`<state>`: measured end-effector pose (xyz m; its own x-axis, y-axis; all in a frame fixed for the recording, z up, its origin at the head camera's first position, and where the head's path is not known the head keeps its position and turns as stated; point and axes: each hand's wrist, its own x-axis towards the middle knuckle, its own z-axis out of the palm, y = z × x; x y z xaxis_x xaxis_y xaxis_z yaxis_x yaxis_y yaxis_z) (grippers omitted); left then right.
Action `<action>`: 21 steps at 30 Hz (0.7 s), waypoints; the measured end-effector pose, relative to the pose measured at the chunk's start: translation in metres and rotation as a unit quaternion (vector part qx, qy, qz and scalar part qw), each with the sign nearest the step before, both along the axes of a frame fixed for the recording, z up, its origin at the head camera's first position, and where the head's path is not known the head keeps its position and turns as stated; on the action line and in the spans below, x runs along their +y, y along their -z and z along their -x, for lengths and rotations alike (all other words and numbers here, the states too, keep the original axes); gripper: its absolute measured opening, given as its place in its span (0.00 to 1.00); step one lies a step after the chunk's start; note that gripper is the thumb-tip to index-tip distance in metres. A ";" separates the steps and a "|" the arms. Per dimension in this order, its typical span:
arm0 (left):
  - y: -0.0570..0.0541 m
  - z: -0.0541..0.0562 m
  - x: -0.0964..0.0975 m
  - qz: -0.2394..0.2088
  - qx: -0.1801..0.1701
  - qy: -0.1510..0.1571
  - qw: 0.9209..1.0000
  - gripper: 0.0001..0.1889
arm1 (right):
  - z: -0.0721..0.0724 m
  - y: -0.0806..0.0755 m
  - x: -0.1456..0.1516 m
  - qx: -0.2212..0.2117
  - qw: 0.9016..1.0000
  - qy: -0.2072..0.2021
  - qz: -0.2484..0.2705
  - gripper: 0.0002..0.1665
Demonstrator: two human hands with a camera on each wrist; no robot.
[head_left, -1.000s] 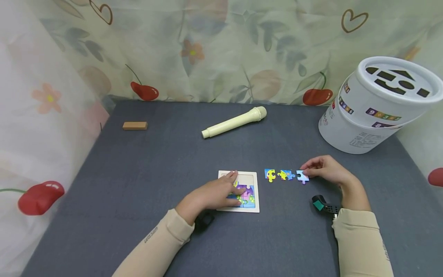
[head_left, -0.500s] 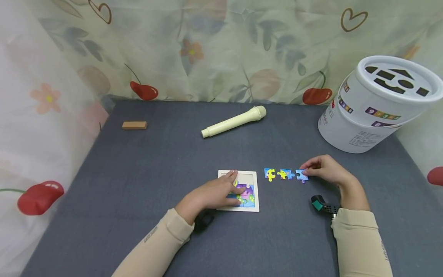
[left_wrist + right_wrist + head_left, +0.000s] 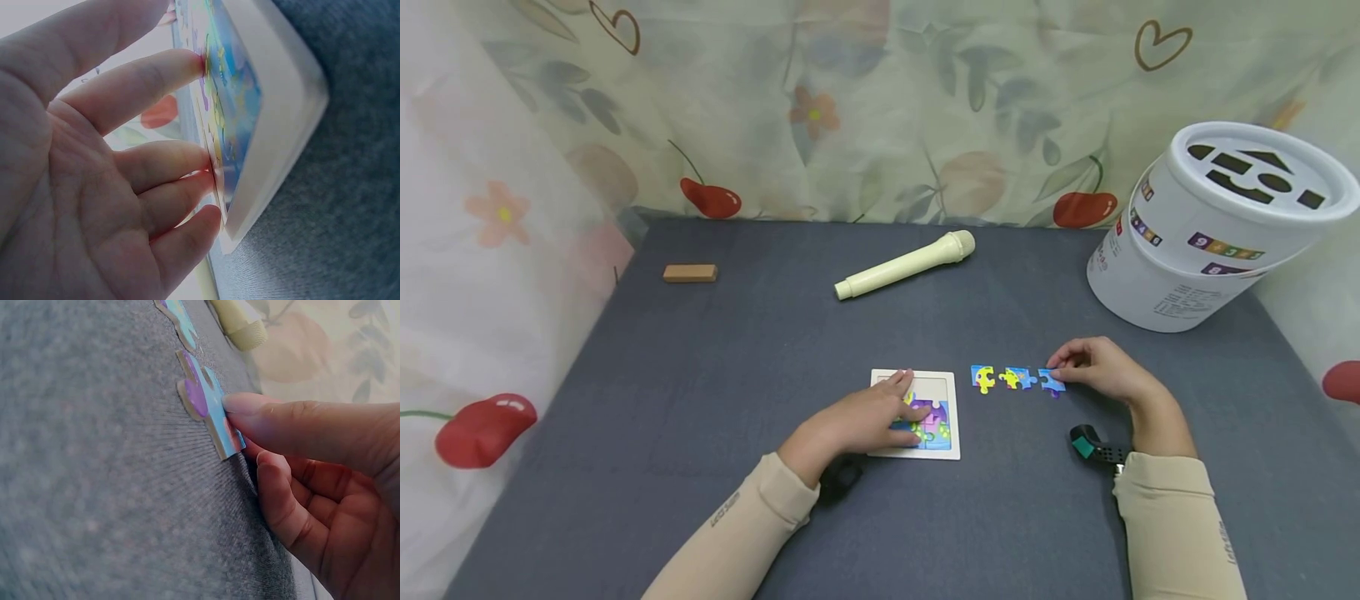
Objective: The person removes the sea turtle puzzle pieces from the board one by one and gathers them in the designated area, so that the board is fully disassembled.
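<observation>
My left hand (image 3: 861, 423) rests with spread, mostly straight fingers on a partly filled jigsaw puzzle in a pale frame (image 3: 957, 417). In the left wrist view its fingertips touch the picture inside the frame (image 3: 290, 94). My right hand (image 3: 1108, 367) pinches a blue jigsaw piece with a purple knob (image 3: 215, 409) between thumb and fingers, at or just above the cloth. Left of that piece lie a yellow-and-blue piece (image 3: 1018, 378) and a blue piece with a yellow figure (image 3: 982, 377), in a row right of the frame.
A cream toy microphone (image 3: 906, 265) lies farther back. A small wooden block (image 3: 690, 273) sits at the back left. At the back right stands a large white tub (image 3: 1195, 242) with shape holes in its lid. Patterned cloth hangs behind the dark table (image 3: 737, 358).
The piece in my right hand has shifted slightly left, closer to the middle piece, and its surface looks less shiny. My left hand stays on the puzzle.
</observation>
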<state>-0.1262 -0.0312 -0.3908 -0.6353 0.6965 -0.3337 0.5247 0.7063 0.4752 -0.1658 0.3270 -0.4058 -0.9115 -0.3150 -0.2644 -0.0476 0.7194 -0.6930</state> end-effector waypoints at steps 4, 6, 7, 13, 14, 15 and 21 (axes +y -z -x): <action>-0.001 -0.001 0.000 -0.001 -0.001 0.000 1.000 0.24 | -0.001 0.000 0.000 -0.002 1.000 0.001 0.000 0.13; -0.001 -0.001 0.000 -0.002 -0.003 0.001 1.000 0.24 | -0.002 0.001 0.000 0.000 1.000 0.001 -0.002 0.13; -0.001 -0.001 0.000 -0.003 -0.003 0.000 1.000 0.24 | -0.002 0.001 0.000 0.001 1.000 0.001 -0.002 0.13; 0.001 -0.001 0.000 -0.004 0.004 0.003 1.000 0.25 | -0.001 0.000 0.002 -0.002 1.000 0.008 -0.010 0.15; 0.000 -0.001 -0.001 -0.005 0.006 0.004 1.000 0.25 | -0.001 -0.001 0.002 -0.004 1.000 0.012 -0.012 0.16; -0.001 0.000 -0.002 -0.008 0.006 0.005 1.000 0.25 | 0.000 -0.002 0.002 -0.005 1.000 0.017 -0.016 0.17; -0.006 0.000 -0.017 -0.030 0.002 -0.011 0.999 0.27 | 0.002 -0.014 -0.006 0.012 0.999 0.039 -0.035 0.19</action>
